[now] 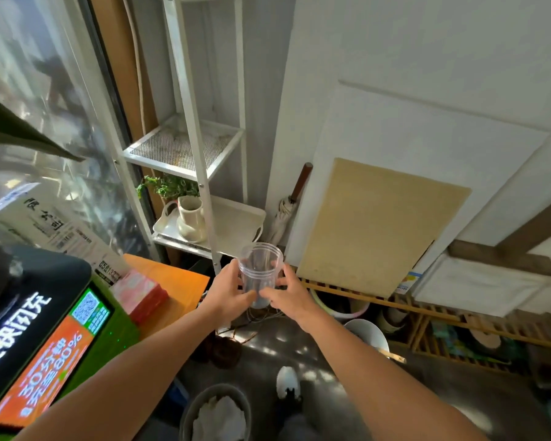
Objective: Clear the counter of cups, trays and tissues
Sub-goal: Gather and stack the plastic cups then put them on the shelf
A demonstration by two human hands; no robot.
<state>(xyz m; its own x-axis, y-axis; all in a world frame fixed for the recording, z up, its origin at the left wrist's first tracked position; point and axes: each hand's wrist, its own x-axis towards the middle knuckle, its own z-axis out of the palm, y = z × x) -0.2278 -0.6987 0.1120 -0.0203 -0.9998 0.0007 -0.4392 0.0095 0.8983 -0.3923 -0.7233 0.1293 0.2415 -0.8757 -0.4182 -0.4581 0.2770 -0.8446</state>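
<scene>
The person is holding a clear plastic cup point(261, 272) in the air just in front of the white metal shelf unit point(175, 148), level with its lowest tier and clear of any surface. The cup is standing upright, its long axis running up and down, its open mouth pointing up and tipping a little back towards the person, its base sitting low between the palms. The left hand point(228, 292) is gripping the cup's left side with curled fingers. The right hand point(291, 297) is gripping the right side, thumb across the lower front. On the shelf unit's lowest tier a white tray point(236, 221) is lying with a cream jug point(190, 219) standing on it. Left of the shelf unit the orange bench point(175, 281) is carrying a pink and red box point(140, 296). Well in front of the shelf unit, down by the person's feet, a grey bin point(187, 405) is holding crumpled white tissues point(220, 412).
</scene>
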